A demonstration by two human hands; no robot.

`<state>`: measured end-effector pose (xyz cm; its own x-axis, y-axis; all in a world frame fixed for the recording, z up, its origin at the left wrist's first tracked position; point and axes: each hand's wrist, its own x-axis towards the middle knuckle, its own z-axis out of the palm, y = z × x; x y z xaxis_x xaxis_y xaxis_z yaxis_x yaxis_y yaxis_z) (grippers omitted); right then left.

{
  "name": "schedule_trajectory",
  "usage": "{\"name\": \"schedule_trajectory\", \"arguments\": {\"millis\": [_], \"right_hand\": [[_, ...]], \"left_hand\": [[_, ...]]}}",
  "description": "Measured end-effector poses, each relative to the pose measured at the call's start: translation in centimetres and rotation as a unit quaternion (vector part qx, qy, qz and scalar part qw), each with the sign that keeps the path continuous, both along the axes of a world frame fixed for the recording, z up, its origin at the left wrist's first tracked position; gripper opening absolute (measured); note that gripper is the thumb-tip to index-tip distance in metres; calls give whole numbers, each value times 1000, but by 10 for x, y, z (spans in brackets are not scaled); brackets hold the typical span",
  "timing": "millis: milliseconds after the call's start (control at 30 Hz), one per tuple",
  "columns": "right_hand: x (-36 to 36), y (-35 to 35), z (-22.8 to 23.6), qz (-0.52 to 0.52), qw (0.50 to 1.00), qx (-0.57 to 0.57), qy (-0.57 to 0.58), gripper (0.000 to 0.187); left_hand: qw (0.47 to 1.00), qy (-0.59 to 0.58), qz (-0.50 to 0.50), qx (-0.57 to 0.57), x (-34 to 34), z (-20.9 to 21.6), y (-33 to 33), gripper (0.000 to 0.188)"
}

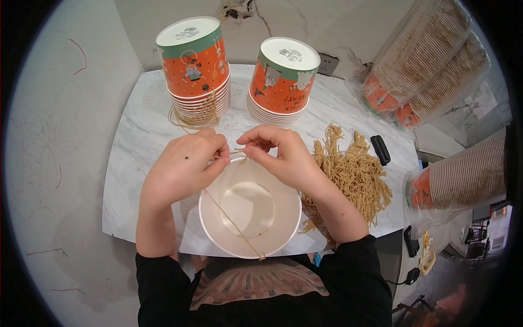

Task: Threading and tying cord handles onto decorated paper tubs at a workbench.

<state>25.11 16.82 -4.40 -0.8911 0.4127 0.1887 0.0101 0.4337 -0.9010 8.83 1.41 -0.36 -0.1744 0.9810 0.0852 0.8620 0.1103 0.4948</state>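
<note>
A white-lined paper bucket (287, 199) stands mouth up at the table's near edge. A thin tan cord (225, 213) stretches across its mouth to a small knot at the near rim. Above the far rim, my left hand (188, 163) pinches the cord between thumb and fingers. My right hand (280, 155) faces it, also closed in a pinch on the cord, with a short end poking out below. A heap of tan cords (357, 177) lies to the right, partly behind my right forearm.
Two upside-down stacks of orange and green paper buckets stand at the back, the left stack (193, 68) with loose cord loops draped on it and the right stack (283, 79). Plastic-wrapped bucket stacks (430, 54) lie at the right. A black object (380, 150) rests beside the heap.
</note>
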Motion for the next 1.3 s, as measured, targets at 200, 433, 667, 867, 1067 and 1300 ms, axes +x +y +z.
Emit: {"name": "schedule_trajectory", "arguments": {"millis": [200, 433, 667, 867, 1067, 1300], "right_hand": [[1, 0, 2, -2, 1000, 13, 11, 24], [3, -8, 9, 31, 995, 87, 32, 33], [4, -10, 10, 39, 991, 112, 66, 37], [4, -13, 12, 43, 991, 107, 61, 37], [6, -16, 15, 47, 987, 150, 42, 39], [6, -19, 13, 2, 990, 131, 47, 32]], "left_hand": [[998, -53, 21, 41, 3, 2, 2, 12], [988, -144, 8, 47, 2, -1, 10, 14], [962, -270, 27, 19, -3, -3, 12, 13], [950, -311, 28, -1, -8, -6, 14, 10], [935, -352, 30, 8, -9, -12, 15, 8], [933, -357, 32, 13, -4, -12, 19, 14]]}}
